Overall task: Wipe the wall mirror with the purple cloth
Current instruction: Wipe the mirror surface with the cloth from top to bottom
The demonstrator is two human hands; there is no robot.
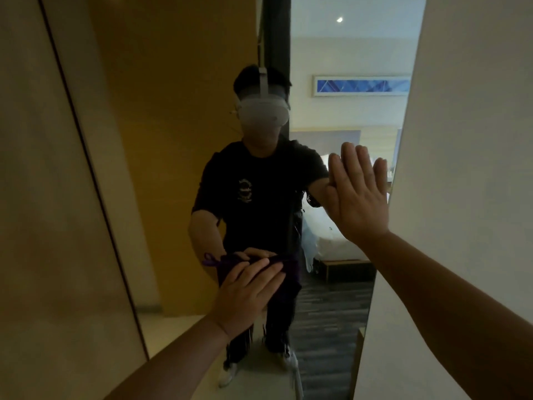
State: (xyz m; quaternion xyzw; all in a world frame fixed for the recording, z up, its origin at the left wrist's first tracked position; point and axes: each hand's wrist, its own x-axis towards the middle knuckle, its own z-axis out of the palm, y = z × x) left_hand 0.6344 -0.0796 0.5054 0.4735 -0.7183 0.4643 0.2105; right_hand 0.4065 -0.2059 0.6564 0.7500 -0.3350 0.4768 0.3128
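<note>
Head cam: wall mirror [178, 157] is filling the frame, right hand [359, 194] bracing flat w/ fingers spread, prob leaving fresh prints. Left hand [245, 295] is pressing the purple cloth [288, 267] low on the glass, fingers flat, not gripping, so it could be slipping out.

1. A pale wall [473, 140] fills the right side.
2. A tan wood panel [37, 197] stands at left, edged by a dark strip.
3. Seen by reflection: a bed with white bedding [331, 241], a long blue framed picture [362, 85], a ceiling light [339, 19] and dark patterned carpet [331, 313].
</note>
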